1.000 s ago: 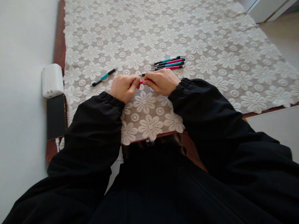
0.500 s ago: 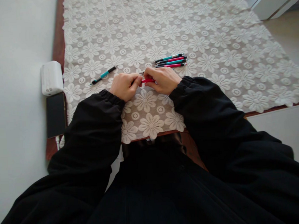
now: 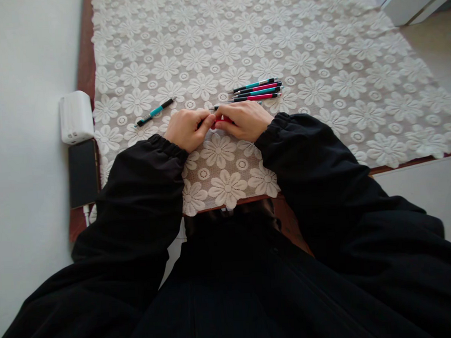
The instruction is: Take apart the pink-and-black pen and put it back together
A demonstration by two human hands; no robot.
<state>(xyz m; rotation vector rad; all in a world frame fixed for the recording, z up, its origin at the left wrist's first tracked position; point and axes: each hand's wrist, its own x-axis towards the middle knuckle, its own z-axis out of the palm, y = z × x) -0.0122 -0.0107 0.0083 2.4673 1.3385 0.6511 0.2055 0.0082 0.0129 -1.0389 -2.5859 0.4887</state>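
My left hand (image 3: 187, 129) and my right hand (image 3: 244, 121) meet over the lace tablecloth (image 3: 318, 58), fingertips together. Both grip a red pen (image 3: 223, 120); only a short red stretch shows between the fingers. A thin dark piece (image 3: 215, 108) pokes out just above the hands. Right behind my right hand lies a row of several teal and pink pens (image 3: 258, 89). A single teal and black pen (image 3: 155, 112) lies apart, to the left of my left hand.
A white power adapter (image 3: 76, 117) and a dark phone (image 3: 83, 173) sit at the table's left edge by the wall. The table's wooden front edge (image 3: 399, 164) runs under my black sleeves. White furniture (image 3: 413, 0) stands at the far right.
The hands drew apart and showed more of the red pen half a second ago, then closed together over it again. The view has tilted slightly.
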